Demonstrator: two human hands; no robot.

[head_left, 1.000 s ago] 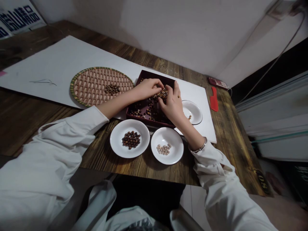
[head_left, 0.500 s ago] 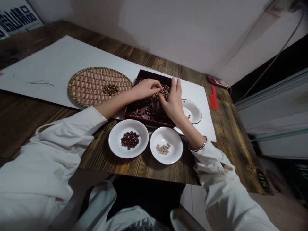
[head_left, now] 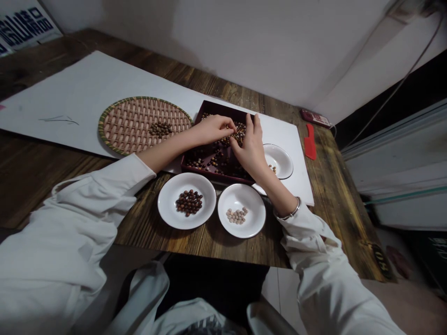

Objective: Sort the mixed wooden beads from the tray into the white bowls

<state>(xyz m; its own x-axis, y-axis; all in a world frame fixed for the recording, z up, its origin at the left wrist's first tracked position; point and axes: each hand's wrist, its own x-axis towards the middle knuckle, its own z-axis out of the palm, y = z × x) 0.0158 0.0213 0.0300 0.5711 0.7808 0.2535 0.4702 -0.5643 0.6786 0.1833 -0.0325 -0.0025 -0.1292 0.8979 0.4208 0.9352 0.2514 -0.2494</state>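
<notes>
My left hand (head_left: 215,129) is over the dark red box (head_left: 200,173), thumb and index finger pinched together. Whatever sits between those tips is too small to make out. Opposite it, my right hand (head_left: 252,151) has two fingers stretched upward and its thumb pointing at the left fingertips; its other fingers are hidden. Mixed brown, dark and pale beads (head_left: 240,134) lie in the box under both hands. A white dish (head_left: 283,157) with a few light brown beads stands just right of my right wrist, partly covered by it.
Near the table edge stand a white dish (head_left: 167,204) of dark brown beads and a white dish (head_left: 257,218) of pale beads. A round woven tray (head_left: 122,123) carries a pile of brownish beads. A red comb-like object (head_left: 309,143) lies on the wooden table (head_left: 335,186) at right.
My right hand has shifted slightly left. A bead by the upper rim of the right dish is no longer seen there. My left hand has stayed in place.
</notes>
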